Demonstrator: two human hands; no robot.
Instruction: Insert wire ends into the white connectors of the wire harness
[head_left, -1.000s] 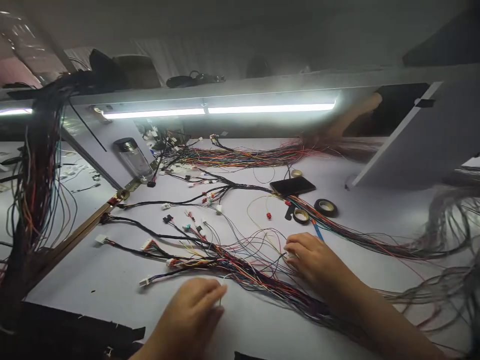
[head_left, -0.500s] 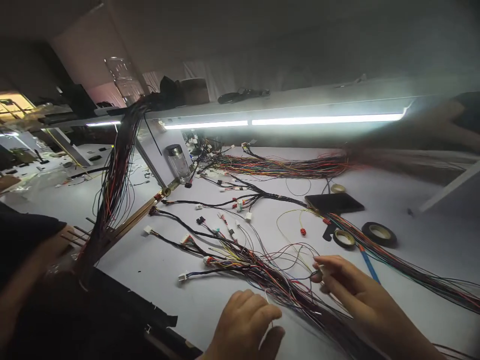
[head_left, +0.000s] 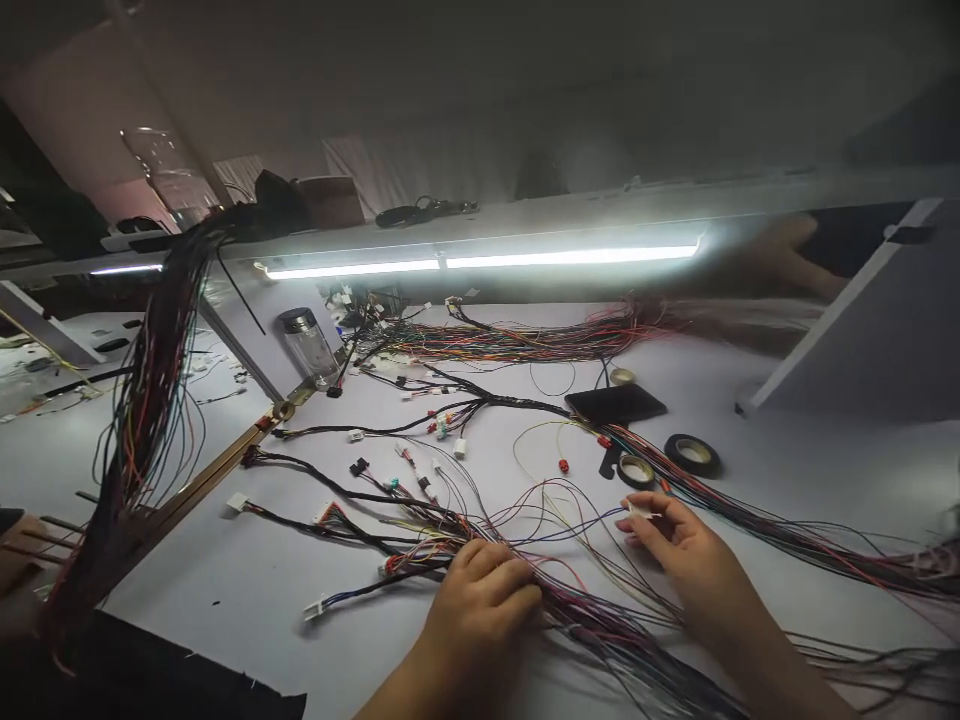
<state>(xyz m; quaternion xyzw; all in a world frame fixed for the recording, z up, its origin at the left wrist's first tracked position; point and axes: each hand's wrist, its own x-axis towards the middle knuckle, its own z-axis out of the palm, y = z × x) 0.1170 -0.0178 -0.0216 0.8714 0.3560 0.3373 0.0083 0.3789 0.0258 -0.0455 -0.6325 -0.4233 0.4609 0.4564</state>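
Note:
A branching wire harness (head_left: 592, 620) lies across the white table, with black-wrapped branches ending in connectors toward the left. My left hand (head_left: 487, 600) rests over the bundle with curled fingers; whatever lies under them is hidden. To its right, my right hand (head_left: 675, 545) pinches a small white connector (head_left: 637, 512) between thumb and fingertips. Blue wires (head_left: 585, 527) run from that connector back toward the bundle. A white connector (head_left: 313, 608) ends the nearest branch. Further off, a red connector (head_left: 564, 466) lies on a thin yellow wire.
Beyond the hands lie black tape rolls (head_left: 691, 455), a dark flat device (head_left: 616, 403) and a long wire bundle (head_left: 517, 343). A glass jar (head_left: 309, 345) stands back left. Wires hang (head_left: 154, 380) at left. Another person's hand (head_left: 22, 545) shows at the left edge.
The view has swung right. My left hand has moved up onto the bundle. My right hand has drawn the white connector away, and its blue wires now stretch out.

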